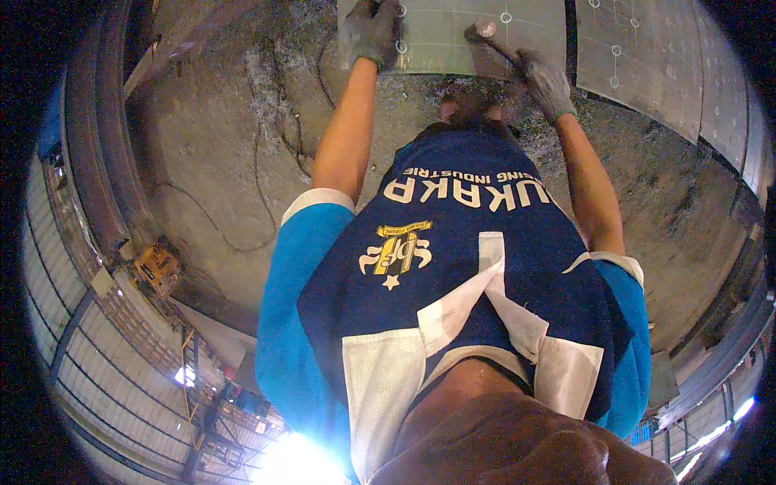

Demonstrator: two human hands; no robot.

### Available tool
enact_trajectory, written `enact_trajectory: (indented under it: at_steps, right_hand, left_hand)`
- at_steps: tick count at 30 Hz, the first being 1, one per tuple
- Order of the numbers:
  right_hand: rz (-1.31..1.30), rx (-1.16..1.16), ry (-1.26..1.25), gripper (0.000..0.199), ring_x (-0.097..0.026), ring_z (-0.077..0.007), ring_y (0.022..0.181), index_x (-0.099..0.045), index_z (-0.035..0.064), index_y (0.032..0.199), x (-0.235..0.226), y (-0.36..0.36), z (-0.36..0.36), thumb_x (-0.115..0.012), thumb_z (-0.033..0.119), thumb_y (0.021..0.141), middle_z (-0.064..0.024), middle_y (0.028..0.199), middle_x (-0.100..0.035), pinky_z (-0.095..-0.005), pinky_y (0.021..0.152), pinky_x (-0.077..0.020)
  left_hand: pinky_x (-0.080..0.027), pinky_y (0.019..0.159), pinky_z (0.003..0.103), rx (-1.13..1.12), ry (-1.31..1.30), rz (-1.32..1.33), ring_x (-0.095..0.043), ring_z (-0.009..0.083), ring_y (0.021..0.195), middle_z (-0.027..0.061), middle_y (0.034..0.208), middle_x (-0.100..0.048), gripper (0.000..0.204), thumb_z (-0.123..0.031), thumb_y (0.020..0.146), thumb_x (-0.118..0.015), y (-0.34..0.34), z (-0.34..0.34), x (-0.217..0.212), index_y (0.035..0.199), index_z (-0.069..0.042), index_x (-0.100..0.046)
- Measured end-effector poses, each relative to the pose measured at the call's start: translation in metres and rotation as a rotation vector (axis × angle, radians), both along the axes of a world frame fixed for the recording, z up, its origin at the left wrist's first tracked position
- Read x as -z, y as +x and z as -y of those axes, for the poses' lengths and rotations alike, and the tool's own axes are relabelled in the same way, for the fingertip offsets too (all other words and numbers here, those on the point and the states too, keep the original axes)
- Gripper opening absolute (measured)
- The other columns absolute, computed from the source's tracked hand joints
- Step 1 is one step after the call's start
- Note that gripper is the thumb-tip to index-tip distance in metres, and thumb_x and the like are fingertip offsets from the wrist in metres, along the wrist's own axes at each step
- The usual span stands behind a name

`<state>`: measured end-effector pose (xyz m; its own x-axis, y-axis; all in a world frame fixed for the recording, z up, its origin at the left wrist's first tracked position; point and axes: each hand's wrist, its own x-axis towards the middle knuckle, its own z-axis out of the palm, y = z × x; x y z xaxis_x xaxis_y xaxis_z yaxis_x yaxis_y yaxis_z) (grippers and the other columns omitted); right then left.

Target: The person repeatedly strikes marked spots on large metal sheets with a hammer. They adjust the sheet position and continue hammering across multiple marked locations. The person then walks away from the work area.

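A flat grey metal plate (453, 48) lies at the top of the view, marked with thin lines and small chalk circles. My left hand (373, 32), in a dark grey glove, is over the plate's left part beside two of the circles. Its fingers are curled together, and what they hold, if anything, is hidden. My right hand (547, 83), gloved in grey, grips the dark handle of a hammer (499, 50) by the plate's near right edge. The hammer's head is above the plate, with a round shiny face showing.
More metal plates (638, 56) with chalk circles lie to the right, across a narrow gap. A thin dark cable (259, 166) winds over the rough floor (210, 137) on the left. Long steel beams (105, 121) and a yellow-orange machine (156, 268) are at the far left.
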<state>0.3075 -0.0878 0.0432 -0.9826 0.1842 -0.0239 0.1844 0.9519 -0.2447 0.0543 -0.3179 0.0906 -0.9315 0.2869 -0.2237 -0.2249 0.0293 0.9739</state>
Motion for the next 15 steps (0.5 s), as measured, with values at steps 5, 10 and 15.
enact_trajectory:
  at_steps: [5,10,15]
  right_hand:
    - [-0.081,-0.06,0.062,0.04,-0.068,-0.041,0.106,-0.067,0.0043,0.128,0.025,0.006,-0.003,-0.06,0.014,0.09,-0.0202,0.12,-0.071,-0.0489,0.089,-0.0546]
    - [-0.159,-0.064,0.098,0.041,-0.069,-0.0407,0.104,-0.066,0.0057,0.129,0.027,0.014,-0.007,-0.06,0.013,0.089,-0.0203,0.118,-0.071,-0.0493,0.088,-0.0548]
    - [0.062,-0.026,-0.006,0.041,-0.069,-0.0416,0.104,-0.066,0.0049,0.129,-0.016,-0.004,0.01,-0.059,0.013,0.09,-0.0208,0.117,-0.071,-0.0507,0.087,-0.0544]
  left_hand:
    - [-0.041,0.046,0.029,0.008,0.006,-0.064,-0.05,0.0105,0.051,0.0012,0.073,-0.063,0.011,-0.014,0.096,-0.067,-0.007,0.011,0.026,0.106,-0.008,-0.068]
    - [-0.041,0.046,0.029,0.051,-0.151,-0.057,-0.051,0.0106,0.052,0.0019,0.075,-0.064,0.016,-0.014,0.097,-0.067,0.002,0.001,-0.003,0.11,-0.007,-0.067]
    - [-0.042,0.047,0.029,0.033,-0.124,-0.076,-0.052,0.0103,0.053,0.0016,0.073,-0.063,0.015,-0.017,0.098,-0.066,0.008,0.012,-0.007,0.108,-0.006,-0.067]
